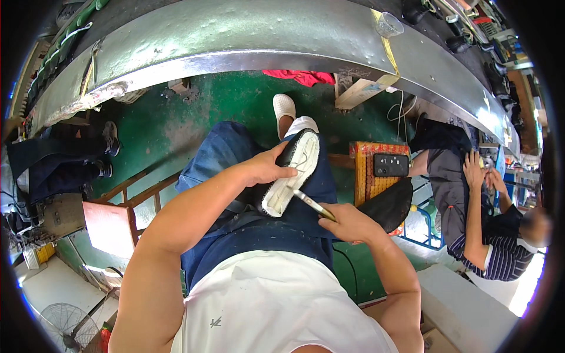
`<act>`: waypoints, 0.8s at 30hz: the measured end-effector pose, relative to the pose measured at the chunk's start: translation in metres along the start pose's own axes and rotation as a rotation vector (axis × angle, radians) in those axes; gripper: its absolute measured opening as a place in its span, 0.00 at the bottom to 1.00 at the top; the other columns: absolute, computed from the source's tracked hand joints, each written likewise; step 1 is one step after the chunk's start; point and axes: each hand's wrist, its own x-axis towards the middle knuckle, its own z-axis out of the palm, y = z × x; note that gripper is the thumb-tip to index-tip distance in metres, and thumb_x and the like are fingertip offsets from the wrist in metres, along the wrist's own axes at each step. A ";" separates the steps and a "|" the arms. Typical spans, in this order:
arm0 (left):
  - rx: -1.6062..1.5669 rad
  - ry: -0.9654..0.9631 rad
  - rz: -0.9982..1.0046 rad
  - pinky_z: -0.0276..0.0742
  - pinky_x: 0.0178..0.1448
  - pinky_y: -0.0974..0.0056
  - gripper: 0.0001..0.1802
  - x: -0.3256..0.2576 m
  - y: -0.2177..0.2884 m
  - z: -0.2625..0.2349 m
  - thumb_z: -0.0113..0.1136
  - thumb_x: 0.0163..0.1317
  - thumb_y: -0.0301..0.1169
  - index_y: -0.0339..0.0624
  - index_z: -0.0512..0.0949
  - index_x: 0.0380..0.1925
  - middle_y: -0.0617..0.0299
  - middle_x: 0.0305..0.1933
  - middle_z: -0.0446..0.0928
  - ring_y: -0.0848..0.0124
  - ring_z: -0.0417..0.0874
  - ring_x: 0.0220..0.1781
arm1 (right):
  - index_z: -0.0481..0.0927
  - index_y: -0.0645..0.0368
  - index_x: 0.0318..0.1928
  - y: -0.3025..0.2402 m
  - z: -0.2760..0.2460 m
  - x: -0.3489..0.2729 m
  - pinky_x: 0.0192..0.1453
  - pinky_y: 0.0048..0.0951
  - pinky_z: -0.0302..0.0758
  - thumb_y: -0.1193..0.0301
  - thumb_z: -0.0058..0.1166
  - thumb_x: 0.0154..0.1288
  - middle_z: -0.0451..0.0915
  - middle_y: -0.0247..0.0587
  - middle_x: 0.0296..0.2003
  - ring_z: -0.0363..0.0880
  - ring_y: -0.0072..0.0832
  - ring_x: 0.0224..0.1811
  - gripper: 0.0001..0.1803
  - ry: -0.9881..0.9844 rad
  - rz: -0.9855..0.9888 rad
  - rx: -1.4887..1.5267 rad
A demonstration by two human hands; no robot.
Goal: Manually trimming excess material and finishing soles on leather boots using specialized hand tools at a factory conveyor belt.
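Shoe [291, 173] (upturned); apparently a brush [315, 206].

The left hand [266, 167] grips a black-and-white shoe [291, 172] sole-up on the lap, while the right hand [346, 222] presses a metal tool [313, 205] to its sole (a phone [391, 165] lies on a stool nearby).

A single head-worn fisheye camera looks steeply down from close above the seated wearer's lap, facing forward toward the curved grey metal workbench edge [247, 56] at the top; bare forearms enter from the lower edge, and straight lines bend at the rim.
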 end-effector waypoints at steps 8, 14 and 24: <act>-0.037 -0.009 0.025 0.62 0.78 0.61 0.55 0.007 -0.011 -0.003 0.75 0.60 0.40 0.45 0.51 0.81 0.48 0.75 0.68 0.60 0.70 0.75 | 0.75 0.68 0.58 -0.022 0.000 0.023 0.54 0.50 0.79 0.64 0.56 0.71 0.83 0.61 0.46 0.83 0.57 0.49 0.22 0.020 -0.012 -0.372; 0.035 0.016 0.045 0.63 0.78 0.61 0.54 0.004 -0.005 0.001 0.75 0.60 0.40 0.45 0.52 0.81 0.48 0.74 0.69 0.60 0.71 0.74 | 0.77 0.66 0.48 0.002 0.022 0.020 0.50 0.50 0.79 0.65 0.56 0.71 0.83 0.57 0.40 0.83 0.55 0.45 0.15 0.185 -0.177 -0.239; 0.160 0.132 0.128 0.65 0.76 0.61 0.52 0.004 -0.020 0.000 0.74 0.61 0.39 0.43 0.54 0.80 0.48 0.72 0.72 0.62 0.73 0.72 | 0.78 0.60 0.52 0.028 0.061 0.037 0.44 0.49 0.79 0.60 0.61 0.69 0.83 0.51 0.38 0.84 0.53 0.41 0.20 0.426 -0.197 -0.176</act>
